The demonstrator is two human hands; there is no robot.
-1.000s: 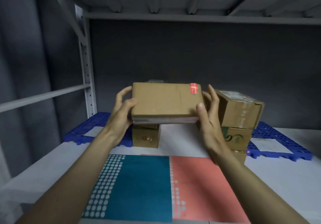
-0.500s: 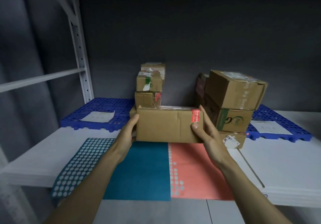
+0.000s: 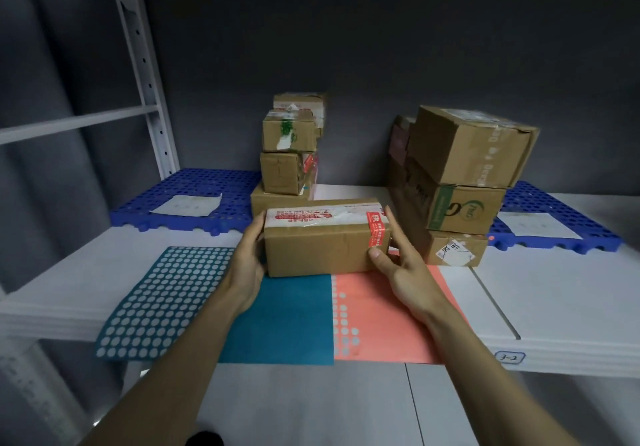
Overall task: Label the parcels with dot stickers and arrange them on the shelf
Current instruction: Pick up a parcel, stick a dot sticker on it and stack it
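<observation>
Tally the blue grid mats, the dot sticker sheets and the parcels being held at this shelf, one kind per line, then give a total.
Blue grid mats: 2
Sticker sheets, teal and pink: 2
Held parcel: 1
Total: 5

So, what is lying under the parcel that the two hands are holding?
Under the parcel lie the teal sticker sheet and the pink sticker sheet. Their far edges are covered by it.
</observation>
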